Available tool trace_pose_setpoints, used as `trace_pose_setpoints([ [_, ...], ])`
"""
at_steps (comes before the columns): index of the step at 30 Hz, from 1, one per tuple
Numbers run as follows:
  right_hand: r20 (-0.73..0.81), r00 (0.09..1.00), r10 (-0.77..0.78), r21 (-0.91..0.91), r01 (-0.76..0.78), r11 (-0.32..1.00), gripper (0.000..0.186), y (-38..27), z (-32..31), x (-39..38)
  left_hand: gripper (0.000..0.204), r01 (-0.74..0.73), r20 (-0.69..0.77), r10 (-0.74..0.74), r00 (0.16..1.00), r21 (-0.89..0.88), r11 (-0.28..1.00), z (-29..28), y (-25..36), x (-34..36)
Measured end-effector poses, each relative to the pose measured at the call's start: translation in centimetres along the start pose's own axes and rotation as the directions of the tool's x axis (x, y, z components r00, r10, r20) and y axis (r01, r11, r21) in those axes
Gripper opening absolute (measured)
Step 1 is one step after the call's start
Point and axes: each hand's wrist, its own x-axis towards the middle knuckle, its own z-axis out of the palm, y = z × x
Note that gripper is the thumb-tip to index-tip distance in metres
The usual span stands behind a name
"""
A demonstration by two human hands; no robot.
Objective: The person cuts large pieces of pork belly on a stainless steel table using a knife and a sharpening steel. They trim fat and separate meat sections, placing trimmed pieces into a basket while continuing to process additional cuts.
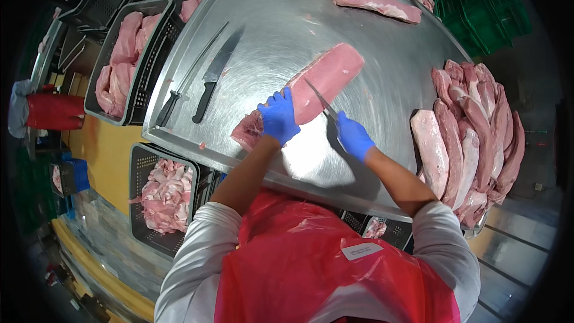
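A pork loin (pixel 335 75) is laid slantwise near the middle of the steel table (pixel 263 30), its darker end toward the lower left. That end is held down by the blue-gloved left hand (pixel 279 116), whose grip is closed on the loin, with the fingers bent over its upper edge. A narrow-bladed knife (pixel 320 98) is clasped in the closed grip of the right hand (pixel 354 136), also blue-gloved, and its tip is set against the loin's surface. To the left, a large black-handled knife (pixel 217 72) and a sharpening steel (pixel 198 61) are laid side by side on the table. Another loin (pixel 375 3) is placed near the far edge, and many more are heaped in a pile (pixel 472 134) at the right. Below the table's left corner, pale trimmings (pixel 166 194) are held in a dark crate (pixel 136 185). A red apron (pixel 281 263) is worn over white sleeves (pixel 200 236).
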Motion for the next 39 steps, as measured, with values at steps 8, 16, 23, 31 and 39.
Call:
trace_pose_setpoints([
  [8,-0.041,0.986,-0.161,-0.066,0.158,0.985,0.025,-1.1,2.0,6.4,0.061,-0.013,-0.23,0.007,0.973,-0.023,1.0,3.4,-2.1,2.1],
  [16,-0.062,0.998,-0.009,0.1,0.015,0.995,0.026,1.9,9.2,-4.2,0.058,0.137,0.281,0.04,0.959,-0.582,0.802,-2.2,-8.0,5.9],
  [23,-0.309,0.95,-0.045,0.244,0.125,0.962,0.026,-4.6,7.7,2.9,0.051,0.412,0.308,0.327,0.893,-0.851,-0.325,1.0,-9.3,0.5],
  [31,0.019,0.956,-0.294,0.148,0.288,0.946,0.033,-6.4,8.7,2.2,0.066,0.108,0.082,0.07,0.994,-0.755,-0.647,-7.6,-12.7,-5.9],
  [39,-0.03,0.945,0.325,0.789,-0.177,0.589,0.024,1.3,6.3,-6.4,0.04,-0.065,0.015,-0.366,0.931,-0.977,-0.203,-31.3,-29.5,-4.7],
])
